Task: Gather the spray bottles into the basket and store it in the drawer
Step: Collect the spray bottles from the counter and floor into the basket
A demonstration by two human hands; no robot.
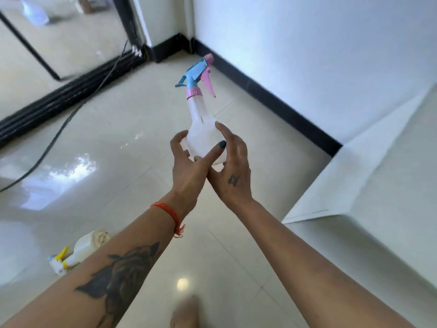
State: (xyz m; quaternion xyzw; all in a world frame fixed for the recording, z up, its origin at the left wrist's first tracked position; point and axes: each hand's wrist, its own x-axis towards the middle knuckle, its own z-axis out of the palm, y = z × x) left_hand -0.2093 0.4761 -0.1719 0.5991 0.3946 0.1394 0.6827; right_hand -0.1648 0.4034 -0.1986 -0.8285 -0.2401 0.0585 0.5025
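A clear spray bottle (pixel 201 129) with a blue and pink trigger head is held up at the middle of the view, above the floor. My left hand (pixel 189 166) curls round its lower left side with the thumb laid across the front. My right hand (pixel 233 169) curls round its right side and base. A second spray bottle (pixel 80 252), white with a yellow trigger, lies on its side on the floor at the lower left, partly hidden by my left forearm. No basket or drawer is in view.
Glossy pale floor tiles (pixel 118 162) spread below. A white surface (pixel 378 185) fills the right side. A black cable (pixel 59 131) and black tracks run along the left. A wall corner with dark skirting (pixel 272 98) is ahead. A bare foot (pixel 186 313) shows at the bottom.
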